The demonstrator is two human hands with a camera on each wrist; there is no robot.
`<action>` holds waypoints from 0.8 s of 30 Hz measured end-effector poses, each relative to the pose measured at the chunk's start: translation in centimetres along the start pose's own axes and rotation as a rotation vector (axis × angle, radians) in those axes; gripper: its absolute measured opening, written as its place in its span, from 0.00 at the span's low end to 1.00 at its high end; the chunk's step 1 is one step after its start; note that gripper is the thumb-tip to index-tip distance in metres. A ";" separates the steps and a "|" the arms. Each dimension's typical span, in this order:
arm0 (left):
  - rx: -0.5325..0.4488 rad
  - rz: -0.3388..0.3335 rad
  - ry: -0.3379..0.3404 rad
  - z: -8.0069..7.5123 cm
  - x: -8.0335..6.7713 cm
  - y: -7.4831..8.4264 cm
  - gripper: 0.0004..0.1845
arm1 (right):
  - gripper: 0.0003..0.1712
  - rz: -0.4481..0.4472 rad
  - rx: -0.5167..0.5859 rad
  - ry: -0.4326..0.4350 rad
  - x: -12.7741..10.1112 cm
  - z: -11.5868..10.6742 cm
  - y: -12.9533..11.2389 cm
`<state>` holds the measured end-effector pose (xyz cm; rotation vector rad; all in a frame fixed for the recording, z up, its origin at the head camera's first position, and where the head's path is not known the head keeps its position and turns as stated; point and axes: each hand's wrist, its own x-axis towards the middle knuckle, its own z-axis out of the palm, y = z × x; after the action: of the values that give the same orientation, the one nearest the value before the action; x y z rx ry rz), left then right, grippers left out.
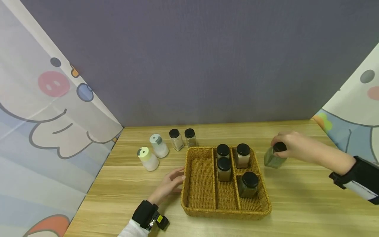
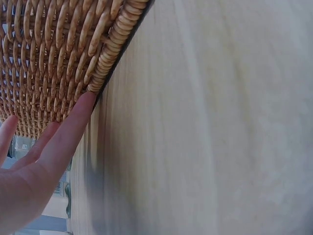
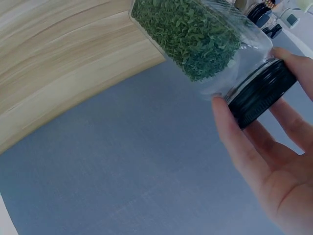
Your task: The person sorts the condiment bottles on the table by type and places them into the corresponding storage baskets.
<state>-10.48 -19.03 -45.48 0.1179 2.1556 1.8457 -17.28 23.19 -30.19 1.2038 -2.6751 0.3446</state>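
Observation:
A woven basket [image 1: 201, 174] with compartments stands mid-table and holds several black-capped spice jars [image 1: 224, 168]. My left hand [image 1: 170, 183] lies flat on the table, its straight fingers [image 2: 73, 127] touching the basket's left wall [image 2: 58, 58]. Right of the basket, my right hand [image 1: 288, 144] grips a glass jar of green herbs [image 1: 273, 158] by its black cap [image 3: 259, 93]. The jar [image 3: 195, 34] is tilted, and whether it touches the table I cannot tell.
Left of the basket stand two white shakers [image 1: 148, 158] [image 1: 159, 145] and two small black-capped jars [image 1: 176, 139] [image 1: 190, 137] on the wooden table [image 1: 296, 197]. A grey wall rises behind, with cartoon-printed curtains at both sides.

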 end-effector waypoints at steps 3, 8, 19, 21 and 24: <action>-0.002 0.001 0.000 0.0 0.0 -0.1 0.30 | 0.14 0.022 0.013 -0.033 -0.2 -0.1 -0.3; -0.048 -0.018 -0.012 0.0 0.0 -0.2 0.31 | 0.14 0.013 0.009 -0.032 -0.6 -0.1 -0.9; -0.085 -0.044 -0.022 0.1 0.1 -0.1 0.32 | 0.15 -0.039 -0.008 0.009 -1.4 0.3 -2.0; -0.091 -0.047 -0.021 0.1 0.1 -0.1 0.32 | 0.15 -0.039 -0.002 0.008 -1.5 0.3 -2.2; -0.090 -0.049 -0.019 0.1 0.1 -0.1 0.32 | 0.15 -0.029 0.012 -0.018 -1.6 0.2 -2.4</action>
<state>-10.50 -18.93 -45.64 0.0618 2.0405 1.9029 -14.44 22.73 -30.54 1.2534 -2.6712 0.3476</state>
